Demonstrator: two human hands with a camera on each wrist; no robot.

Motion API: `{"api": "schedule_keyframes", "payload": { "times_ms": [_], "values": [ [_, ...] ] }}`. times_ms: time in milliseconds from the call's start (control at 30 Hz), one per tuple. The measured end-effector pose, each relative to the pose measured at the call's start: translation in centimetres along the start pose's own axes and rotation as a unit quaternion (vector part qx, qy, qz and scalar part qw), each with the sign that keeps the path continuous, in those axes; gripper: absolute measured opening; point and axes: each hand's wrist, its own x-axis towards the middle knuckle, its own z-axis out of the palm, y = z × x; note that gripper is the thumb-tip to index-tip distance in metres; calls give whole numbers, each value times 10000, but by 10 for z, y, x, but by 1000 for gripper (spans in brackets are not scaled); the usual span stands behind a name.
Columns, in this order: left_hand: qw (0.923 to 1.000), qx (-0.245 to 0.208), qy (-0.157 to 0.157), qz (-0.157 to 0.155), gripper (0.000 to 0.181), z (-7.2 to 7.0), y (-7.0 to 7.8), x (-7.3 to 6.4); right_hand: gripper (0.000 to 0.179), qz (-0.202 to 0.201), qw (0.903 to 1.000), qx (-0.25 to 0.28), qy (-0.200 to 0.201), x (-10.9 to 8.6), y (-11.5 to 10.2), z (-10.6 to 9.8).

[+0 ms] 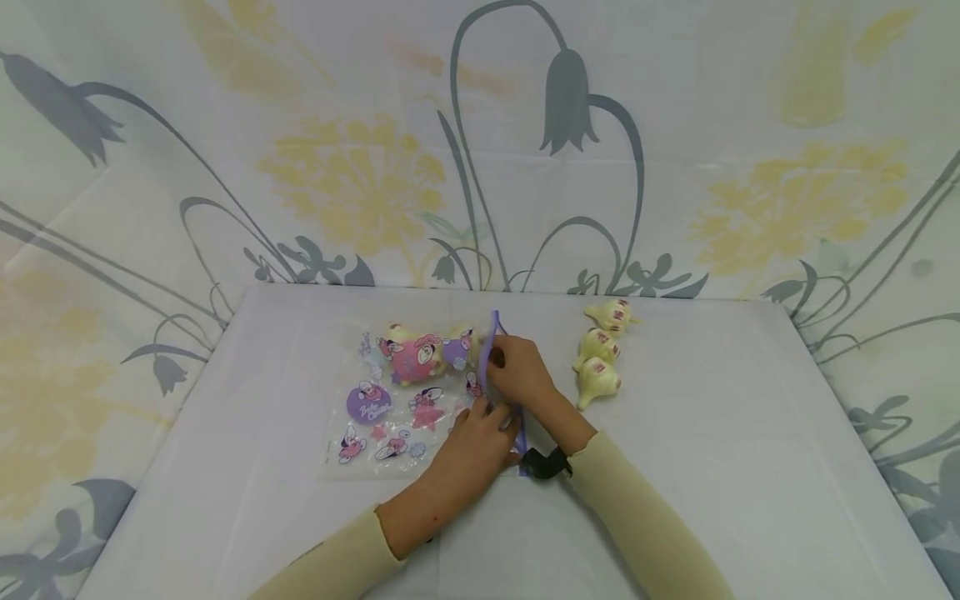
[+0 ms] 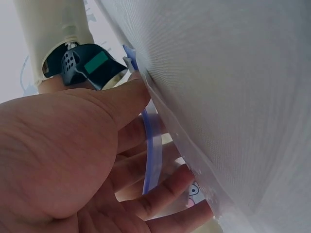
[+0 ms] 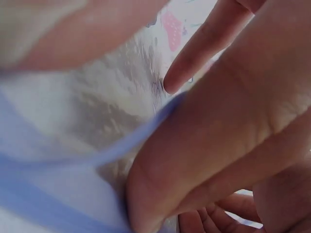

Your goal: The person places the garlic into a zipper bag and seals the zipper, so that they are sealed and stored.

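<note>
1. Clear printed zip bag (image 1: 423, 450): flat on the white table (image 1: 697, 467), purple zip strip (image 1: 485, 379) facing right.
2. Left hand (image 1: 474, 440): holding the bag's mouth edge between thumb and fingers.
3. Right hand (image 1: 522, 375): at the strip, just above the left; looks like a pinch.
4. Pale-yellow bulb-shaped pieces (image 1: 597, 377): three right of the bag, others inside, count unclear.
</note>
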Motion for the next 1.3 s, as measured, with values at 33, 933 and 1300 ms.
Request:
{"api": "schedule_keyframes", "payload": {
  "times_ms": [33,933,1300],
  "values": [
    [10000,7,5,-10,49,0,0,0,18,-14,10000,5,-23,0,0,0],
    [9994,-226,-252,-105,47,-2,0,-2,23,-396,9931,74,1101,-46,-8,-32],
    [9981,-337,-467,-227,50,-4,2,3,21,-466,9876,-91,1496,-64,3,-50]
  ]
}}
